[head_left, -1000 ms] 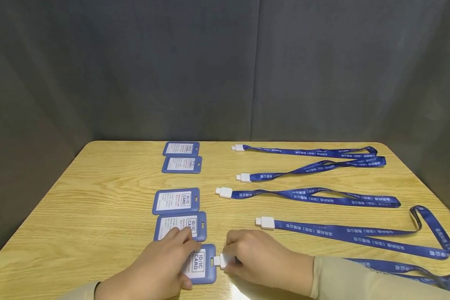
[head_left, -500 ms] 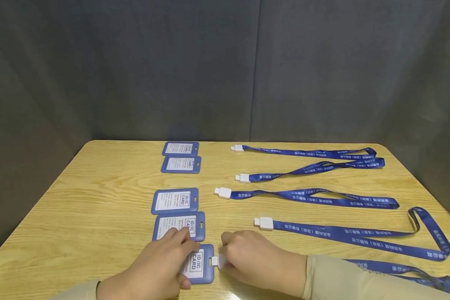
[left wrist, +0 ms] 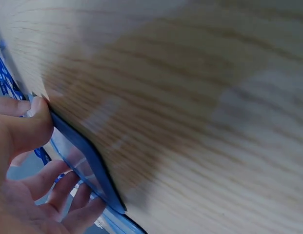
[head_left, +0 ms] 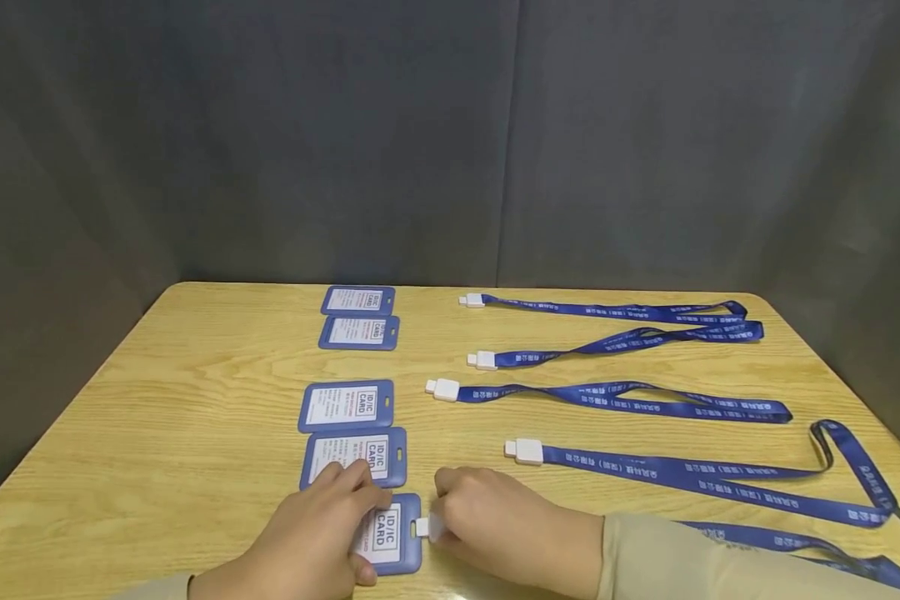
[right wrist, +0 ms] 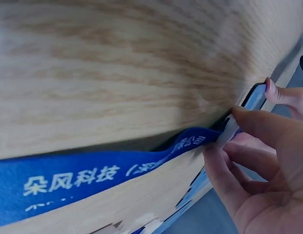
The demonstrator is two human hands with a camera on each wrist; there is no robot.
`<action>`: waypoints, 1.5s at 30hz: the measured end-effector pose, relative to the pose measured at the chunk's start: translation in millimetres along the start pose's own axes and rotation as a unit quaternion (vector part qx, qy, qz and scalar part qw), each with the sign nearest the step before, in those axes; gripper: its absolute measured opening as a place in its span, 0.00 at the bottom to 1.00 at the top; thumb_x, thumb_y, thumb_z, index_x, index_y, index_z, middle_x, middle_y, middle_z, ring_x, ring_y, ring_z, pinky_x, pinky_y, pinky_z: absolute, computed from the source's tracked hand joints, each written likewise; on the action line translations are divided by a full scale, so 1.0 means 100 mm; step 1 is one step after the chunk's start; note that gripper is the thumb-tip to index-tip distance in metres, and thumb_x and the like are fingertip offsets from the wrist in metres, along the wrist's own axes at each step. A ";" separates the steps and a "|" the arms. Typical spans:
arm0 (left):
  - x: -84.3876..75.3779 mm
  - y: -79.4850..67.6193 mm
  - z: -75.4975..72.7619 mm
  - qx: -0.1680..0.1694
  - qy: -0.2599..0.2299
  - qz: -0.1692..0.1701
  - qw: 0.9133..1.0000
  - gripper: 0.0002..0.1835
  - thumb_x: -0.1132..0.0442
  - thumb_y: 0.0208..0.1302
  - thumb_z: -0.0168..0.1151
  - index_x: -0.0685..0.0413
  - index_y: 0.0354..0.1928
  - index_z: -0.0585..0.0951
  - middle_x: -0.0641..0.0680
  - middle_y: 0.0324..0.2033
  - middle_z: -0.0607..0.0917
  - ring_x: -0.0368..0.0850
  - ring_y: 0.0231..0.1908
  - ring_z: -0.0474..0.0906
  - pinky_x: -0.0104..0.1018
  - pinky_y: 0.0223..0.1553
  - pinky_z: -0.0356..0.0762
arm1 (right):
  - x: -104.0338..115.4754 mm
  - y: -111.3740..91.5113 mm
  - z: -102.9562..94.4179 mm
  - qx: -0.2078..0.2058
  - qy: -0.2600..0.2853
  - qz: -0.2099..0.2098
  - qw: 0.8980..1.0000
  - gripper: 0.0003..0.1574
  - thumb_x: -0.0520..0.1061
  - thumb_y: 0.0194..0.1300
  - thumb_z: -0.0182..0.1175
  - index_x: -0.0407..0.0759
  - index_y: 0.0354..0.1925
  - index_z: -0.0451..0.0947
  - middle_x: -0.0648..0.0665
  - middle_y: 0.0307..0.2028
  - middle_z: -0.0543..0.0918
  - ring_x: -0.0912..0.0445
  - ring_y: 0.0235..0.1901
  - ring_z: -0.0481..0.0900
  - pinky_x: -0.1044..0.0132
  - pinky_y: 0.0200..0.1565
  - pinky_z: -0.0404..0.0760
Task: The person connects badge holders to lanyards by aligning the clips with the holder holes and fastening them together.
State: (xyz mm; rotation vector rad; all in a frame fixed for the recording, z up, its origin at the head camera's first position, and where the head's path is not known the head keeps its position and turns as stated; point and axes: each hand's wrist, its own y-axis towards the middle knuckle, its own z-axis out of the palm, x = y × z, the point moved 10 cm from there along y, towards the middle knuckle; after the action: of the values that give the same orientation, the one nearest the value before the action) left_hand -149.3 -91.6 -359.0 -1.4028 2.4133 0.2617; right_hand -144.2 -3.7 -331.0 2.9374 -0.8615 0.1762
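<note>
My left hand [head_left: 307, 525] holds a blue ID card holder [head_left: 386, 533] by its long edges, thumb on the near edge and fingers along the far one. The holder lies face up, its slotted end towards the right; the hand hides its left part. My right hand [head_left: 506, 521] pinches the white plastic clip [head_left: 423, 527] of a blue lanyard [right wrist: 92, 173] between thumb and fingers. The clip's narrow tip is right at the holder's slot. In the left wrist view, the fingers [left wrist: 85, 200] spread along the holder's edge. Most of the clip is hidden by the right hand.
Several more blue card holders [head_left: 348, 406] lie in a column beyond the left hand. To the right, several blue lanyards [head_left: 622, 398] stretch sideways, white clips pointing left. A dark grey curtain [head_left: 330, 142] stands behind the wooden table [head_left: 157, 417].
Both hands have shifted slightly left with the holder and clip. The right fingers now cover more of the clip's white body. The other holders and lanyards lie as before; the view drifts slightly.
</note>
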 end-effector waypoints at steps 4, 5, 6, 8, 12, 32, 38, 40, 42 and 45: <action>0.01 -0.01 0.02 -0.007 -0.014 -0.006 1.000 0.33 0.55 0.34 0.83 0.54 0.48 0.84 0.40 0.37 0.70 0.42 0.36 0.64 0.33 0.27 0.68 | 0.00 0.00 0.02 0.008 -0.013 0.007 1.000 0.03 0.42 0.59 0.70 0.43 0.30 0.86 0.54 0.25 0.72 0.66 0.22 0.64 0.78 0.25 0.67; 0.01 -0.01 0.02 -0.008 -0.017 -0.006 1.000 0.33 0.55 0.34 0.83 0.54 0.48 0.84 0.40 0.37 0.70 0.42 0.36 0.64 0.32 0.27 0.67 | 0.01 0.00 0.02 0.008 -0.019 0.006 1.000 0.04 0.42 0.59 0.70 0.43 0.30 0.85 0.54 0.24 0.71 0.65 0.22 0.64 0.78 0.25 0.67; 0.00 -0.01 0.03 -0.009 -0.022 -0.006 1.000 0.33 0.55 0.34 0.83 0.55 0.48 0.85 0.41 0.37 0.70 0.42 0.36 0.64 0.32 0.27 0.67 | 0.01 0.01 0.01 0.008 -0.025 0.005 1.000 0.04 0.43 0.59 0.70 0.43 0.29 0.85 0.54 0.24 0.71 0.65 0.22 0.64 0.78 0.25 0.67; -0.01 -0.01 0.04 -0.009 -0.029 -0.004 1.000 0.33 0.56 0.35 0.83 0.56 0.49 0.85 0.41 0.36 0.70 0.42 0.35 0.63 0.31 0.27 0.67 | 0.02 0.01 0.01 0.011 -0.035 -0.002 0.999 0.05 0.43 0.59 0.70 0.43 0.30 0.85 0.54 0.24 0.72 0.65 0.21 0.64 0.78 0.25 0.67; 0.00 0.00 0.05 -0.004 -0.037 -0.007 0.999 0.33 0.56 0.35 0.83 0.57 0.49 0.84 0.41 0.36 0.70 0.42 0.35 0.63 0.31 0.28 0.67 | 0.04 0.01 0.00 0.020 -0.054 -0.012 0.998 0.06 0.45 0.59 0.71 0.43 0.32 0.86 0.54 0.25 0.73 0.65 0.22 0.65 0.78 0.25 0.69; 0.02 0.00 0.04 -0.006 -0.029 0.002 1.000 0.34 0.55 0.35 0.82 0.56 0.50 0.84 0.41 0.37 0.70 0.42 0.36 0.63 0.31 0.28 0.68 | 0.07 0.04 0.01 0.000 -0.056 0.001 0.998 0.04 0.42 0.58 0.71 0.43 0.34 0.87 0.53 0.25 0.73 0.65 0.22 0.64 0.79 0.26 0.68; 0.04 0.01 0.05 0.010 -0.031 0.003 0.999 0.34 0.54 0.35 0.82 0.57 0.49 0.84 0.42 0.38 0.71 0.42 0.36 0.64 0.32 0.29 0.69 | 0.08 0.05 0.02 0.000 -0.062 0.003 0.998 0.05 0.43 0.58 0.71 0.43 0.34 0.87 0.53 0.26 0.74 0.65 0.23 0.64 0.79 0.27 0.70; 0.04 0.01 0.05 0.011 -0.021 0.009 1.000 0.33 0.53 0.35 0.82 0.57 0.49 0.84 0.42 0.39 0.72 0.43 0.37 0.65 0.33 0.30 0.71 | 0.08 0.06 0.01 0.000 -0.061 0.004 0.998 0.06 0.43 0.58 0.72 0.43 0.35 0.87 0.53 0.26 0.74 0.65 0.23 0.65 0.78 0.27 0.70; 0.02 0.02 0.05 0.011 -0.009 0.016 1.000 0.33 0.53 0.35 0.82 0.57 0.47 0.83 0.43 0.40 0.72 0.43 0.38 0.66 0.35 0.31 0.73 | 0.09 0.06 0.01 -0.001 -0.062 0.005 0.998 0.06 0.43 0.58 0.71 0.43 0.35 0.87 0.53 0.26 0.74 0.65 0.23 0.65 0.78 0.27 0.71; -0.02 0.04 0.08 0.021 0.016 0.029 0.999 0.33 0.53 0.37 0.82 0.58 0.48 0.82 0.45 0.42 0.73 0.45 0.39 0.67 0.36 0.31 0.75 | 0.09 0.06 0.01 0.002 -0.075 0.002 0.997 0.06 0.43 0.58 0.71 0.44 0.35 0.87 0.53 0.26 0.74 0.64 0.23 0.66 0.77 0.26 0.71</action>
State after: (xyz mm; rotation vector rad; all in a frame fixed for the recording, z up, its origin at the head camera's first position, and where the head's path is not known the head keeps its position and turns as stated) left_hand -150.1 -85.6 -366.1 -1.3306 2.4727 0.2041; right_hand -140.0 -13.8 -330.5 2.9824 -0.8867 -0.0442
